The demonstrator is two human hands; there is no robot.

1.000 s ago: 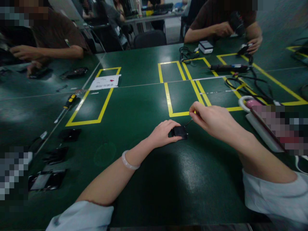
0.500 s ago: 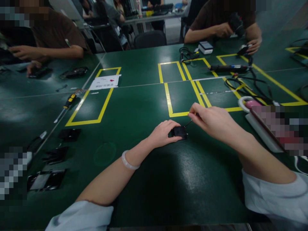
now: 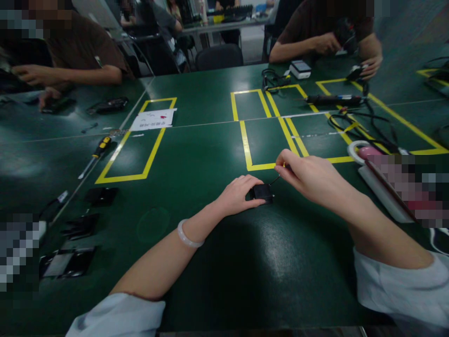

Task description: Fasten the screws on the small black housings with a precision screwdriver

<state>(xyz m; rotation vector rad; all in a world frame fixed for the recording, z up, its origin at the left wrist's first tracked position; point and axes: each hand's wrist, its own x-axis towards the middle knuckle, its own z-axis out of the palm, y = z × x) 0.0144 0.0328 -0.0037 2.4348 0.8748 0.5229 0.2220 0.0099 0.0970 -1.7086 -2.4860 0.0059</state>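
Observation:
My left hand (image 3: 242,194) grips a small black box-shaped part (image 3: 262,192) on the green table, thumb on the near side and fingers on the far side. Small bright metal bits stick out at the part's right end. In my right hand (image 3: 303,175) the fingertips pinch a screwdriver; most of its handle is hidden in the hand and a speck of yellow shows. Its thin dark shaft (image 3: 275,180) slants down to the far right corner of the black part. Whether the tip sits in a screw is too small to tell.
A yellow-black screwdriver (image 3: 101,147) lies at left, with black parts (image 3: 101,196) nearer me. Yellow tape (image 3: 247,145) marks rectangles on the table. Cables (image 3: 375,117), a black pen-like tool (image 3: 333,100) and a pink-and-white object (image 3: 368,152) are at right. Two co-workers sit opposite.
Almost nothing differs. Both hands stay in place on the black part and the screwdriver, apart from a very slight shift of the right fingers.

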